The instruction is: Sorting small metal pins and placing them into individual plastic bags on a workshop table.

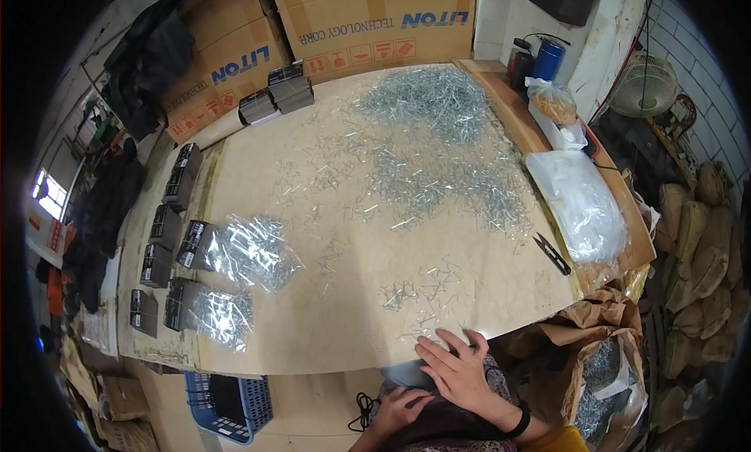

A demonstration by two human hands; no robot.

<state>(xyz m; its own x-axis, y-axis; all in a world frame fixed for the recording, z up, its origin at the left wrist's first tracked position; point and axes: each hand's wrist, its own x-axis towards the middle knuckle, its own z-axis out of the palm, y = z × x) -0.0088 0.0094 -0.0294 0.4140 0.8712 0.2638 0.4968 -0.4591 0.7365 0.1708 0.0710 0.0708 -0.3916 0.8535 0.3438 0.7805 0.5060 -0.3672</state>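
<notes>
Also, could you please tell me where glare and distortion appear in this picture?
Head view: white glare covers parts of two clear plastic bags of silvery metal pieces; head view: the small rectangular window, far left, looks washed out; head view: the pale beige tabletop bows at its near edge, and black fills the corners.

1. Small, thin, silvery metal pins (pixel 426 100): bright, glossy.
2. Clear, pin-filled plastic bag (pixel 258 252): crinkled, strongly shiny.
3. Flat, whitish-clear plastic sheeting (pixel 583 209): smooth, glossy.
4. Broad beige tabletop (pixel 258 166): smooth, faint sheen.
5. Large brown cardboard box (pixel 340 5): mostly matt.
6. Open brown paper sack (pixel 601 315): matt, roughly creased.
7. Blue latticed plastic basket (pixel 256 405): smooth.
</notes>
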